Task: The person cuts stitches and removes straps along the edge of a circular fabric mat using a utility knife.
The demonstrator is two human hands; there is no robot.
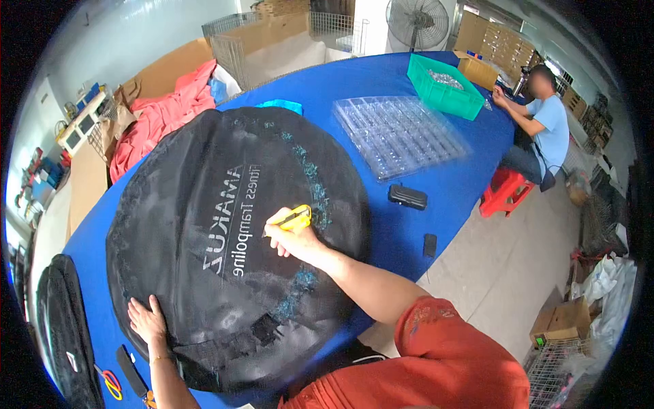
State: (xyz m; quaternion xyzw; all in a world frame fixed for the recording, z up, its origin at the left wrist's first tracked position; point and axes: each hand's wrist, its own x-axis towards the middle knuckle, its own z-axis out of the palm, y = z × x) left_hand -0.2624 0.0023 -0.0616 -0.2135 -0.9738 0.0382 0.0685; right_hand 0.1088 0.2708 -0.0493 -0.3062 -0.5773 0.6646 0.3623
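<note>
black cover (235, 249) lies beneath left hand (148, 322), right hand (293, 240) and cutter (296, 219).

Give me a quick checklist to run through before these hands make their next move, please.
1. Yellow tool gripped: ok, in the right hand.
2. Left hand away from the tool: ok, resting near the edge of the black cover.
3. Cover smooth: not ok, creases show.
4. Scissors off the cover: ok, on the blue table beside it.
5. Tool's tip touching the cover: cannot tell, too small.
</note>
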